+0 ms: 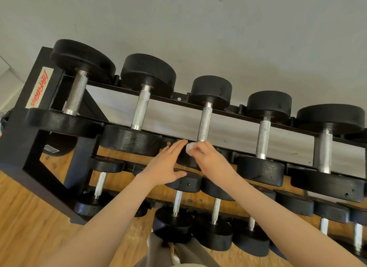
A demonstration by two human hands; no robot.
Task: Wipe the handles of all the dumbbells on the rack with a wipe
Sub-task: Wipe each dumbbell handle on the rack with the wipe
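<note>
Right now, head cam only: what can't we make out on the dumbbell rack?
- Near head of the third top-row dumbbell: covered by both hands.
- Wipe: mostly hidden in the right hand.
- Rightmost top-row dumbbell and the lower row: cut by the right edge.
- Rack label: upside down, unreadable.

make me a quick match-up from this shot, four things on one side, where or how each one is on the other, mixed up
Things:
1. wipe
2. left hand
3. red-lettered sticker
4. third top-row handle

Places or states:
A. on the rack's end frame
B. pinched in the right hand
C. fingers straight, on a black weight head
D. just above the wipe

Pairs: 1-B, 2-C, 3-A, 4-D
</note>
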